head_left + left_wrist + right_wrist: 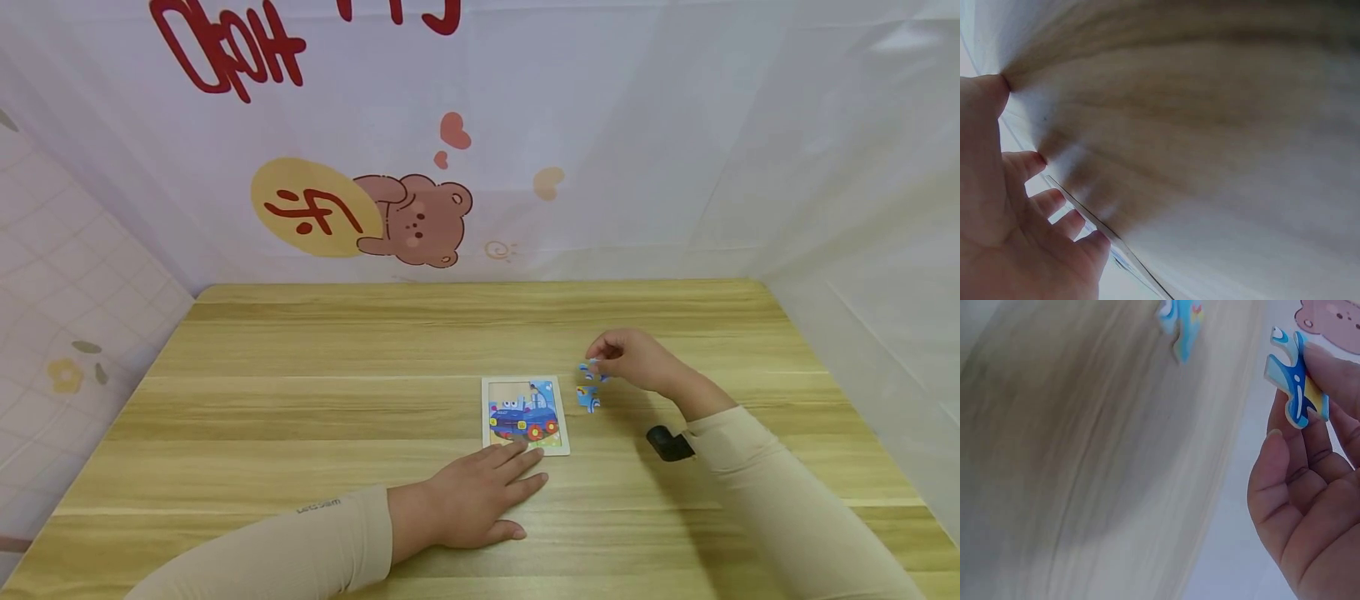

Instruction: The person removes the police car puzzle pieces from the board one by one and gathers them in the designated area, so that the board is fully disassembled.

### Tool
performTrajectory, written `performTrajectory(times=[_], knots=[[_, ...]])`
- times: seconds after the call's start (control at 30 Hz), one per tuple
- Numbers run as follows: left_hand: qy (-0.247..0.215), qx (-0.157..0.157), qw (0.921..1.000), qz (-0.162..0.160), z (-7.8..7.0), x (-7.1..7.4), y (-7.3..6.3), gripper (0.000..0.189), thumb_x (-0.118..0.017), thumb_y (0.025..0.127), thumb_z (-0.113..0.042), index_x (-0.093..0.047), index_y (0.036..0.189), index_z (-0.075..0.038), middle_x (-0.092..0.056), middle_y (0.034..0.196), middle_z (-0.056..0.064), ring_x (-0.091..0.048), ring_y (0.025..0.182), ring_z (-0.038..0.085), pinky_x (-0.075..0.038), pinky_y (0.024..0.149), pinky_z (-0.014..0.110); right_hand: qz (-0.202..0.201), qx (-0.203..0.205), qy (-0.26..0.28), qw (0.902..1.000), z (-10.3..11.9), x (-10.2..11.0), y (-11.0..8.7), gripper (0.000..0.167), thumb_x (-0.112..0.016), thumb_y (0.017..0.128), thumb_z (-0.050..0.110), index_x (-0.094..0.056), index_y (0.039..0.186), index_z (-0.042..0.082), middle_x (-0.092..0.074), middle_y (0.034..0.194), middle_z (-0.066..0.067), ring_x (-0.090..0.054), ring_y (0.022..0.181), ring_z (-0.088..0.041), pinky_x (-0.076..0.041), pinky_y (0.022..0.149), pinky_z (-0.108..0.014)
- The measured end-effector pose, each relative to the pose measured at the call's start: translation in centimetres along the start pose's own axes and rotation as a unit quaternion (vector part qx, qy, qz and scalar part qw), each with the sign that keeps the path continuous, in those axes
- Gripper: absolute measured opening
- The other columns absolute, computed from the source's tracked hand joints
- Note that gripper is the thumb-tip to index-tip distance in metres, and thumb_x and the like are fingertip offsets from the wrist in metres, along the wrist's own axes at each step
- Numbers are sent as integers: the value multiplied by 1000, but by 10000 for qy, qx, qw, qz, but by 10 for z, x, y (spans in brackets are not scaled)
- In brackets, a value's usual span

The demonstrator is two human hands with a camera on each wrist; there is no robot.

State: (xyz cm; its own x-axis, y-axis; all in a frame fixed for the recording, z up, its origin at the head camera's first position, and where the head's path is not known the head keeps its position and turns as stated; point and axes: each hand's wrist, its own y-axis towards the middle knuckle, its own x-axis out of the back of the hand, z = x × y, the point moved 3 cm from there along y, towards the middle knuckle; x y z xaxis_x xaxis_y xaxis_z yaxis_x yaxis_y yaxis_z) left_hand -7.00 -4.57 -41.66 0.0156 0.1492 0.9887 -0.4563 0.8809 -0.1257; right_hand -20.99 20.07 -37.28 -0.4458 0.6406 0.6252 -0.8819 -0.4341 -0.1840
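Left hand [480, 500]: fingers spread and loosely extended, gripping nothing; fingertips at the board's near edge. Light, even pressure here should keep the board from sliding.
Puzzle board [485, 408]: flat on the tabletop [300, 375], by the left fingertips; a blue vehicle picture covers most of it, with a bare recess [506, 390] at its far left.
Loose piece [587, 397]: on the tabletop, just right of the board, not touching it.
Right hand [637, 358]: thumb and fingers pinch the held piece; a grip at the edges would best leave its outline readable.
Held piece [1300, 381]: blue and yellow, just beyond the loose piece. Colours and knobs are best matched before pressing it level.
Wall cloth [637, 167]: behind the tabletop.
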Motion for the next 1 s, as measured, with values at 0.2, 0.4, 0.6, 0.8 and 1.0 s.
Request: performTrajectory(times=[0.2,0.4,0.6,0.8,1.0], knots=[[-20,9,10000,29,0,1,0,63,-33,99,-57,-35,151,-21,-29,157,5,-24,145,24,-26,114,31,89,-189,-60,9998,-14,4,-2,14,-64,92,10,-66,100,-1,-63,84,-6,-58,76,-19,-49,71,-35],[29,21,10000,21,0,1,0,63,-33,99,-57,-36,151,-21,-30,156,5,-25,145,24,-26,114,31,204,-326,25,9993,-22,7,-6,13,-65,91,8,-67,99,-1,-65,84,-4,-57,77,-17,-48,70,-30],[1,20,10000,31,0,1,0,63,-34,99,-57,-36,151,-20,-30,156,5,-25,144,24,-26,114,31,352,-354,-1,9988,-28,9,-11,14,-66,90,9,-67,99,-2,-65,84,-2,-54,76,-14,-46,69,-28],[-32,26,10000,68,-1,2,0,63,-34,99,-57,-36,151,-20,-30,156,5,-25,145,24,-26,114,31,496,-199,43,9986,-37,12,-14,9,-64,89,7,-68,94,2,-65,79,1,-52,73,-13,-44,65,-27],[-60,37,9999,111,0,2,0,63,-33,99,-57,-35,151,-21,-29,157,4,-24,145,24,-26,114,31,605,-243,35,9979,-40,12,-16,9,-66,89,9,-68,93,1,-64,78,1,-50,71,-13,-43,64,-28]])
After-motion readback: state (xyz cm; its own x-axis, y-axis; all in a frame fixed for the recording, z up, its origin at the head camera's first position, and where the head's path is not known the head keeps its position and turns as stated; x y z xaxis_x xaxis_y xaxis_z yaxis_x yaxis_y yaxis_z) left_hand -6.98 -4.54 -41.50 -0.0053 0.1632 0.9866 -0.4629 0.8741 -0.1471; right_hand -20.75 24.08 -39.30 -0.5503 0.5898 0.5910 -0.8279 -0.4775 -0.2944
